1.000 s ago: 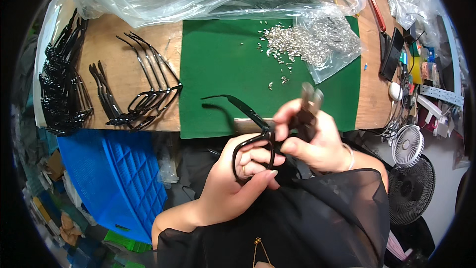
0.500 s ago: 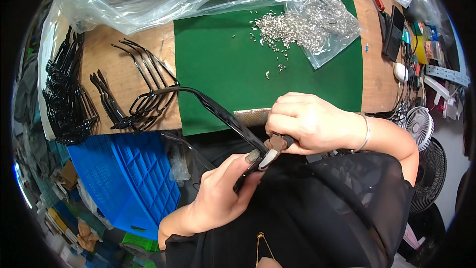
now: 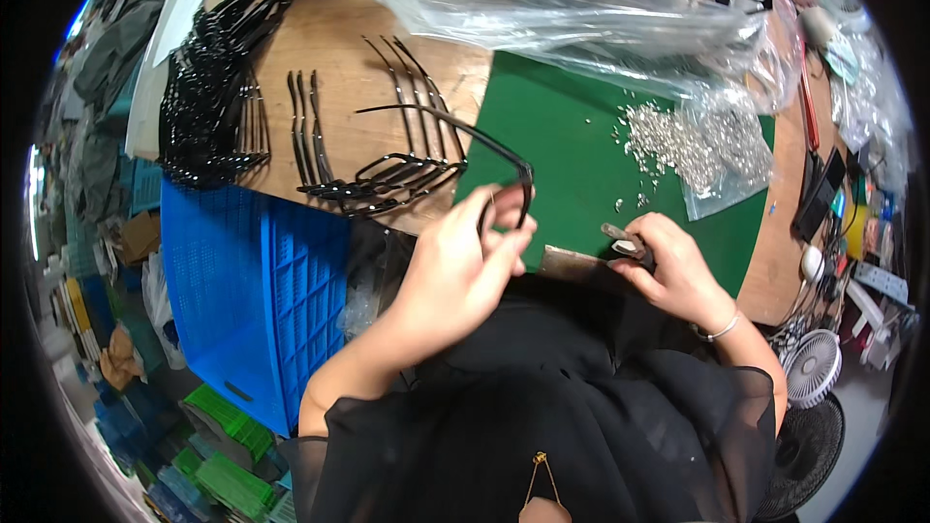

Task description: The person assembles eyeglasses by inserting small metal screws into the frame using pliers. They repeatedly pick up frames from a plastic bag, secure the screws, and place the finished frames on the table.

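Observation:
In my left hand (image 3: 455, 266) is a black eyeglass frame (image 3: 524, 176), pinched by its front, with one temple reaching up and left over the table. My right hand (image 3: 675, 269) is closed around pliers (image 3: 628, 245), their jaws pointing left, apart from the frame. Beneath both hands lies a green mat (image 3: 552, 136). Several more black eyeglass frames (image 3: 402, 182) lie in a row on the wooden table, left of the mat. Small silvery metal pieces (image 3: 668, 140) are heaped on the mat, partly inside a clear bag (image 3: 719, 196).
A large pile of black frames (image 3: 199, 121) sits at the far left. Clear plastic sheeting (image 3: 581, 24) drapes along the back. A blue crate (image 3: 218, 281) stands below the table's left side. Right of the mat are a black phone-like object (image 3: 821, 196), cables and a white fan (image 3: 812, 368).
My hands have separated: the left carries the eyeglass frame up toward the row, while the pliers in my right hand have come away from it to the right. The view has shifted too.

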Demonstrator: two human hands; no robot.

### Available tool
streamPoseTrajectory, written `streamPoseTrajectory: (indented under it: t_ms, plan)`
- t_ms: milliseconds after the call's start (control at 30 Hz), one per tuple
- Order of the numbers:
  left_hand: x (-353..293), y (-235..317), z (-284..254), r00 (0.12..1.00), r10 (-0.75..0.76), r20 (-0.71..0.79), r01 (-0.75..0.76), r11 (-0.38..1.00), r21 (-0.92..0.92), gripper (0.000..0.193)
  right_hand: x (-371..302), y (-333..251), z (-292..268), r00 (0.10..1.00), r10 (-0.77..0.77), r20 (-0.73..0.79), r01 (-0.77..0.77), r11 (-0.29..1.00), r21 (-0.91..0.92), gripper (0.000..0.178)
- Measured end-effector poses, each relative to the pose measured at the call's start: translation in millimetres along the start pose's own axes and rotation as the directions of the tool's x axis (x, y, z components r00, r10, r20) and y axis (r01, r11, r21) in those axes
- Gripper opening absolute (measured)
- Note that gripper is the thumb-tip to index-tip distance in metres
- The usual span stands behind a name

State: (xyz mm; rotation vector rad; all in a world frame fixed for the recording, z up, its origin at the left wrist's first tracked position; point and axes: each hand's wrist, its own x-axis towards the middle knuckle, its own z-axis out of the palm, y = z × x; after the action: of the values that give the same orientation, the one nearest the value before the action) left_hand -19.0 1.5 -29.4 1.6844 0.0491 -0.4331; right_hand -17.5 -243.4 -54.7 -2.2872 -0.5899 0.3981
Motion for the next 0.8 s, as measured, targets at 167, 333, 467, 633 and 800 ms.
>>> streamPoseTrajectory:
  t_ms: [167, 333, 467, 633, 800]
  plan:
    - [10.3, -9.1, -41.0, 0.997, 0.069, 0.031, -0.073, 0.985, 0.158, 0.032, 0.2, 9.7, 9.2, 0.998, 0.053, -0.042, -0.050, 0.997, 0.057, 0.023]
    - [15.2, -19.2, -59.7, 0.889, 0.456, -0.027, -0.034, 0.125, 0.992, 0.049, 4.9, 7.1, 13.7, 0.993, 0.073, -0.094, -0.069, 0.996, 0.050, 0.022]
    - [-2.2, -50.9, -74.3, 0.937, 0.349, 0.020, -0.099, 0.211, 0.973, 0.035, 2.5, 3.8, 19.4, 0.993, 0.030, -0.111, -0.028, 1.000, 0.013, 0.021]
    - [-6.1, -13.1, -121.3, 0.824, 0.561, 0.073, -0.158, 0.104, 0.982, 0.032, -1.5, 6.2, 26.0, 0.976, 0.078, -0.204, -0.077, 0.997, 0.016, 0.021]
    - [24.7, -50.6, -250.6, 0.823, 0.548, -0.153, 0.371, -0.313, 0.874, 0.014, 5.4, 9.5, 24.7, 0.983, -0.001, -0.185, -0.005, 0.999, -0.036, 0.021]
